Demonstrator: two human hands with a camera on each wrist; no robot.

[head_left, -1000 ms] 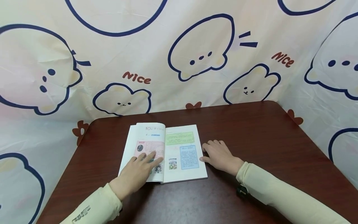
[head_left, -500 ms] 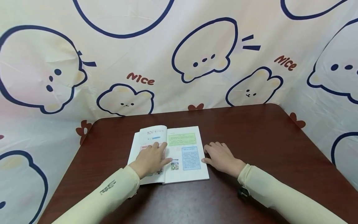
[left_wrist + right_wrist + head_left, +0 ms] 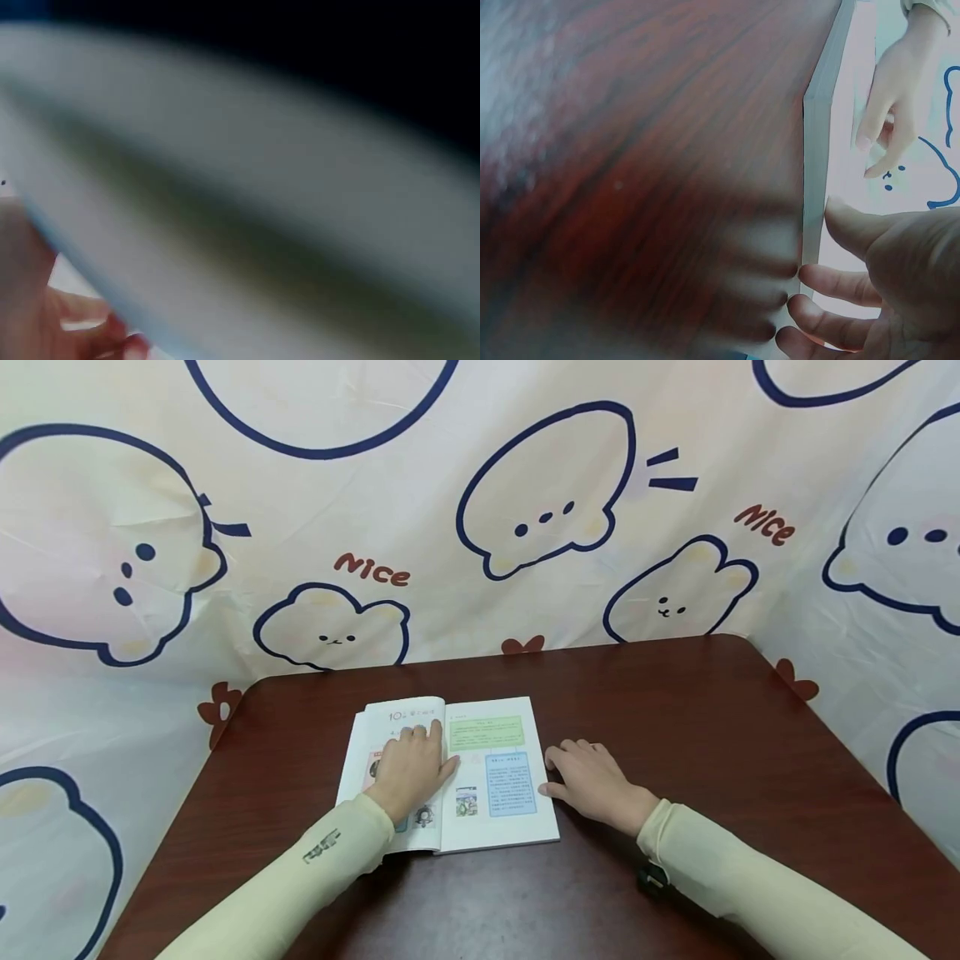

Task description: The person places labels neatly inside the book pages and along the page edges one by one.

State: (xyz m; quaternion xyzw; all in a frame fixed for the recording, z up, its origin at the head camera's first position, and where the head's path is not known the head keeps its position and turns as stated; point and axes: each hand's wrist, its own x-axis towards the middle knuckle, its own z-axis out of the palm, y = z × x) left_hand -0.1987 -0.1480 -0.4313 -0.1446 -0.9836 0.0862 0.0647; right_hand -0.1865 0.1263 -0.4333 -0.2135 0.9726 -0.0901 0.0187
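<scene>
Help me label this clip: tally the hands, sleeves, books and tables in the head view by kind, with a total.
Hands: 2 (left hand, right hand)
Sleeves: 2 (left sleeve, right sleeve)
Books: 1 (open book)
Tables: 1 (brown table)
Total: 6

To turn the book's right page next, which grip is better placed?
Right, probably: the right grip is at the outer edge of the right page, while the left grip lies over the left page.
</scene>
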